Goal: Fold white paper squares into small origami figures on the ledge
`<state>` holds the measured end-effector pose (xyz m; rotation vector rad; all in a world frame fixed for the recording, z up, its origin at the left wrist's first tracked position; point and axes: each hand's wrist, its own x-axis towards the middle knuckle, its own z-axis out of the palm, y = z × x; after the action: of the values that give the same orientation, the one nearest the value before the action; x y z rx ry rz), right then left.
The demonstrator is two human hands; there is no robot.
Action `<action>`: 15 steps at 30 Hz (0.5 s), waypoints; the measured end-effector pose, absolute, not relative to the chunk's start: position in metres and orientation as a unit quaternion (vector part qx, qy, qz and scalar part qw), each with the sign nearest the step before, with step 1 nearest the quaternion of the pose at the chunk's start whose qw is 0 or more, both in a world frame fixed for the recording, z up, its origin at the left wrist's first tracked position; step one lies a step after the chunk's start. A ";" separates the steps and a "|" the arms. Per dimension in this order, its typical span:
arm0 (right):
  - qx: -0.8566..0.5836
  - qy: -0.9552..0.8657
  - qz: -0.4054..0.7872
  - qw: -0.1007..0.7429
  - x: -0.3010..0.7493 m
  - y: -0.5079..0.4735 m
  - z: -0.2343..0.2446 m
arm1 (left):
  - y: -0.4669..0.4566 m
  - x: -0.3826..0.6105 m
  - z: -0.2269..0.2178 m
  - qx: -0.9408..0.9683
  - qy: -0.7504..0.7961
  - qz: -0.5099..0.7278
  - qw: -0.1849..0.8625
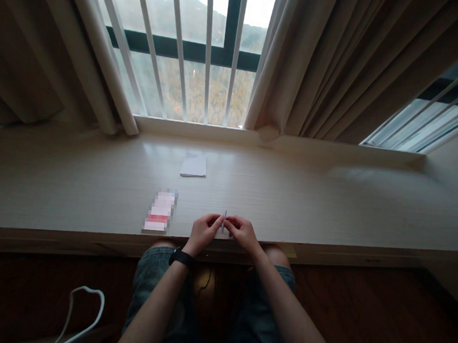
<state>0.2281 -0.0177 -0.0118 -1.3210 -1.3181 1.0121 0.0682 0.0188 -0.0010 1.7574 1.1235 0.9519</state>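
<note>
Pinching from both sides, my left hand (203, 233) and my right hand (243, 233) hold a thin pale sheet (224, 221) between thumbs and fingers, almost edge-on to me. It stands upright near the front edge of the pale desk (329, 211); whether its lower edge touches the surface I cannot tell. To the left of my left hand lies a flat oblong (160, 211), its face blurred into blocks. Farther back, toward the barred window (192, 84), lies a small stack of white paper (193, 166). A dark watch (181, 257) circles my left wrist, and my forearms reach over denim shorts (147, 278).
</note>
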 end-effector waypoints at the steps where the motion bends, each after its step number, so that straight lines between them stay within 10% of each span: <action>1: -0.544 -0.544 0.414 0.487 0.228 -0.018 -0.012 | 0.019 0.068 -0.001 0.696 0.448 0.378 0.414; 15: -0.532 -0.524 0.464 0.476 0.233 -0.017 -0.013 | 0.020 0.067 -0.004 0.690 0.438 0.381 0.432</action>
<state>0.2330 -0.0166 -0.0127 -1.3005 -1.2795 1.1350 0.0670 0.0197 -0.0036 1.7197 1.0913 0.9507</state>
